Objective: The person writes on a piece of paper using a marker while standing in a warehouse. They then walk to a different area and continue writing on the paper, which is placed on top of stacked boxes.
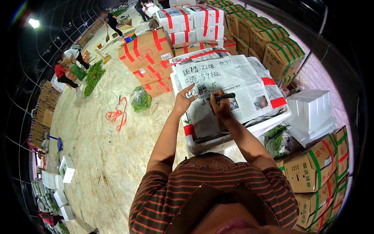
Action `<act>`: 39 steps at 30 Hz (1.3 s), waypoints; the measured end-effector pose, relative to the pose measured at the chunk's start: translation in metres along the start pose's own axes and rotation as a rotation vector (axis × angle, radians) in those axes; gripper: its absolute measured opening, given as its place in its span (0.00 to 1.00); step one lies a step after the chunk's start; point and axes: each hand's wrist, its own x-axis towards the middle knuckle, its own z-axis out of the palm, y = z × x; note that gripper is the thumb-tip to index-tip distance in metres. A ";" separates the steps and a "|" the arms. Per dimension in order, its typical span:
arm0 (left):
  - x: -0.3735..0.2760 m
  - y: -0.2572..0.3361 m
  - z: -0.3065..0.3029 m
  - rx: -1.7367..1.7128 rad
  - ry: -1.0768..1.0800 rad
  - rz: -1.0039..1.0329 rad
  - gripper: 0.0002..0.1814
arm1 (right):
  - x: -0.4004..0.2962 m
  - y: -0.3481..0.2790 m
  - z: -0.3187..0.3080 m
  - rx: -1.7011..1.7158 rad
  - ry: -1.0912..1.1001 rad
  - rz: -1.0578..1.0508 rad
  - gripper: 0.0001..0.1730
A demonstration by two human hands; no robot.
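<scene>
A sheet of newspaper [245,77] lies over a white foam box [190,140] in front of me and bears large handwriting in black ink. My right hand [221,106] grips a black marker pen [226,96] over the lower handwriting; the pen's writing end is hard to make out near the fingers. Flat on the paper's left part, my left hand [184,99] rests with its fingers apart and holds nothing. Red tape [270,82] crosses the covered box at its right side.
Taped cartons [149,55] and white foam boxes [204,17] stack beyond. Green-strapped cartons [280,55] line the right side. A bag of green vegetables [140,99] and red strapping [118,112] lie on the floor. A person with a broom [111,22] and others work farther off.
</scene>
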 end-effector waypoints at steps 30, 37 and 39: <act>-0.010 0.018 0.008 0.066 0.041 0.017 0.31 | 0.006 -0.030 -0.039 0.140 0.069 0.173 0.05; -0.013 0.028 0.013 0.072 0.057 0.015 0.30 | 0.008 -0.053 -0.171 -0.185 0.189 0.060 0.09; -0.014 0.031 0.014 0.020 0.091 -0.040 0.30 | 0.005 -0.037 -0.210 -0.247 0.232 0.068 0.11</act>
